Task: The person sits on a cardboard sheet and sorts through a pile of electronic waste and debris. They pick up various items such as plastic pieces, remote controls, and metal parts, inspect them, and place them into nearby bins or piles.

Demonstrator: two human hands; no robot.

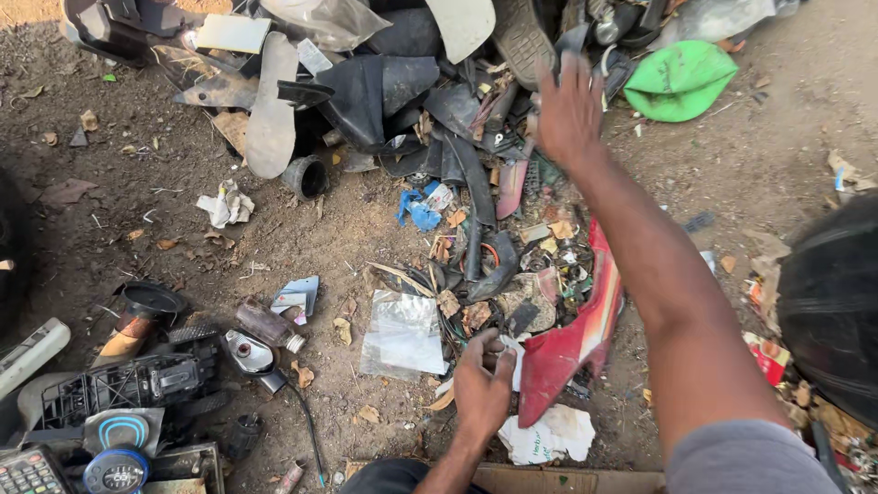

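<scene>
Bare dirt ground point(786, 146) carried everything. A heap of black plastic scraps point(402, 91) lay along its far edge, with a green plastic piece point(681, 80) beside it. A red panel point(576, 343) and a clear plastic bag point(402, 334) lay mid-ground. Crumpled paper point(227, 205) lay apart on the left, and a black housing point(128, 384) sat in the near left corner.

Outdoor scrap/salvage yard, bare dirt ground point(302, 229). Evidence: heap of black plastic & rubber scrap point(412, 101); broken red vehicle panel point(576, 338); green plastic piece point(681, 80); old remote point(32, 352) & calculator point(27, 471), lower left; crumpled paper, dry leaves, misc. debris strewn throughout.
</scene>
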